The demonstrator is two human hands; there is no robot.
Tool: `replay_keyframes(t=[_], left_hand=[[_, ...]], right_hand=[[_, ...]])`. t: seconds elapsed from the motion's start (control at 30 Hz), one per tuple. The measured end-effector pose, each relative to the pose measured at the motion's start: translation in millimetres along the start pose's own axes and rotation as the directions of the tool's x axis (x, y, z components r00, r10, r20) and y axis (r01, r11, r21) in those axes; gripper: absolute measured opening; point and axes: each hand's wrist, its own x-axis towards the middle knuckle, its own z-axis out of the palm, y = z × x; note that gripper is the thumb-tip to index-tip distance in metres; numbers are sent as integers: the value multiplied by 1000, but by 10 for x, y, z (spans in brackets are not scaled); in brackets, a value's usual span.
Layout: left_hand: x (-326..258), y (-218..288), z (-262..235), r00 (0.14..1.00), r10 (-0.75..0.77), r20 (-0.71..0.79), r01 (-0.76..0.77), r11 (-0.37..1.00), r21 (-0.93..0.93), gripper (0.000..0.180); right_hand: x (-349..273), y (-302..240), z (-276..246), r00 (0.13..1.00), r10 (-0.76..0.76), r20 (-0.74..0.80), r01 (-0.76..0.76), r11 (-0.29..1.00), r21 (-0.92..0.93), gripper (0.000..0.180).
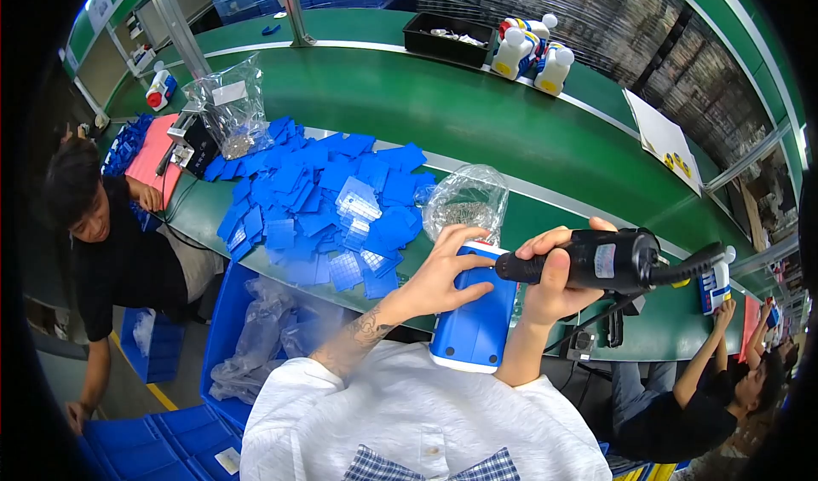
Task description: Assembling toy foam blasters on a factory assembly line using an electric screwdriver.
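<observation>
Blue-and-white casing (pixel 469 332): in front of the chest at the table's (pixel 194 213) near edge; can't tell what props it up
Left hand (pixel 443 272): fingers loosely spread over its upper end; can't see if they pinch anything tiny
Right hand (pixel 554 285): wrapped round a black power driver (pixel 609 259), tip by that end
Done so far: looks mid-fastening, screw count unclear
Left over: big heap of loose blue plates (pixel 294 191)
</observation>
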Motion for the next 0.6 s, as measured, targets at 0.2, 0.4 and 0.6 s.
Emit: replay_keyframes(t=[0.2, 0.4, 0.6], left_hand=[[-19, 5, 27, 1000, -11, 7, 11, 999, -32, 33], [-29, -28, 73, 1000, -11, 5, 11, 998, -58, 35], [-70, -25, 129, 997, -76, -18, 75, 996, -49, 43]], right_hand=[[21, -18, 37, 997, 65, -42, -65, 998, -15, 48], [49, -14, 57, 997, 68, -42, -71, 994, -81, 48], [57, 53, 40, 978, 209, 24, -208, 977, -47, 42]])
